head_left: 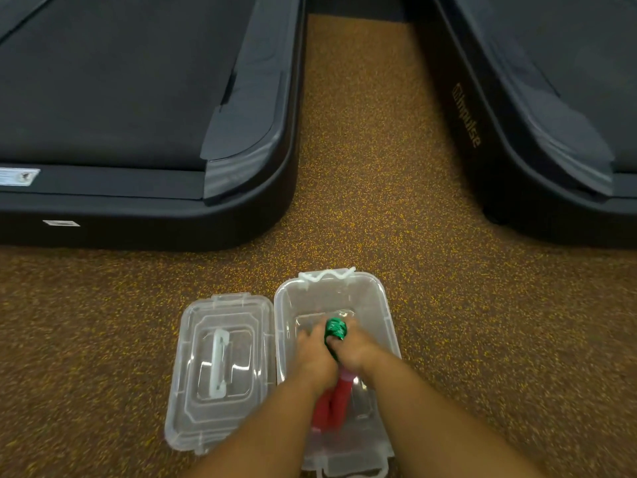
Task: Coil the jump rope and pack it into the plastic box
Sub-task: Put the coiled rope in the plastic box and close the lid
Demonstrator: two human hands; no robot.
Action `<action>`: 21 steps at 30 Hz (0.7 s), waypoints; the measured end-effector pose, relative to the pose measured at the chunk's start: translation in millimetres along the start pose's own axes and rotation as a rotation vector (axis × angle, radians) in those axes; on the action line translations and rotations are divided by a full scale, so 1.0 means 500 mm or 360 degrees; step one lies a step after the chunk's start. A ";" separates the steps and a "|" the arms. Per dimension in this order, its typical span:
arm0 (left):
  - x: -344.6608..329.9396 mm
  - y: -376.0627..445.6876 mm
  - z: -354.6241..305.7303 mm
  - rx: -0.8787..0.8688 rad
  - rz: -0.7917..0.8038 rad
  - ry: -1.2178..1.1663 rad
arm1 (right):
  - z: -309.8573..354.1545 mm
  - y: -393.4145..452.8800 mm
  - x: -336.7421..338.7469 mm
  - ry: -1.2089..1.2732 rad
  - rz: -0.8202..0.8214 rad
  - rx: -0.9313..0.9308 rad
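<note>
A clear plastic box (382, 298) stands open on the speckled floor in front of me. Both my hands are inside it, pressed together around the jump rope. The rope's green coiled bundle (336, 328) sticks out beyond my fingers. Its two red handles (336, 401) lie side by side between my wrists, pointing back toward me. My left hand (315, 357) grips the bundle from the left and my right hand (356, 350) from the right. My forearms hide much of the box's near half.
The box's clear lid (220, 367) with a white handle lies flat on the floor just left of the box. Two black treadmill decks flank a strip of floor ahead: one at the left (138, 132), one at the right (551, 115).
</note>
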State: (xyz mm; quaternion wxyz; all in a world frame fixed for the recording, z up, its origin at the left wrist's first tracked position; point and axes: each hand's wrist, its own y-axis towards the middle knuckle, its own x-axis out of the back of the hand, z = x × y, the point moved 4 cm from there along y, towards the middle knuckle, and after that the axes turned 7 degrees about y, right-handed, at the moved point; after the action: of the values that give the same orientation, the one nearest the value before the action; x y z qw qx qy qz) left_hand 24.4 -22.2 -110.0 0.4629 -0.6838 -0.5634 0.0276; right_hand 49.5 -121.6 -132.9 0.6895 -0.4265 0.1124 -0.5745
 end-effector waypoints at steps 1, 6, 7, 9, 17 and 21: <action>-0.011 0.002 0.005 0.0001 0.0051 0.0000 | -0.003 0.004 -0.002 -0.0011 0.0004 -0.0011; -0.037 0.002 0.026 0.0053 0.0162 -0.0040 | -0.012 0.025 -0.007 0.0182 0.0009 0.0011; -0.042 0.004 0.035 0.0078 0.0165 -0.0056 | -0.014 0.028 -0.008 0.0269 0.0048 0.0006; -0.053 0.008 0.050 0.0101 0.0164 -0.0080 | -0.025 0.036 -0.008 0.0410 0.0100 0.0006; -0.095 0.012 0.095 0.0144 0.0363 0.0278 | -0.060 -0.007 -0.009 -0.0249 -0.0047 -0.0067; -0.126 0.031 0.135 0.0503 0.0396 0.0141 | -0.116 -0.033 -0.047 0.0283 0.0036 -0.0414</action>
State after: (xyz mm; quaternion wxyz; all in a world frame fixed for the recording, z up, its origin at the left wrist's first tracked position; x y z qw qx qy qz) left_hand -24.8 -30.6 -189.3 0.5818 -0.6674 -0.4424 0.1427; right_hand -6.9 -127.0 -164.3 0.6222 -0.4585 0.2512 -0.5828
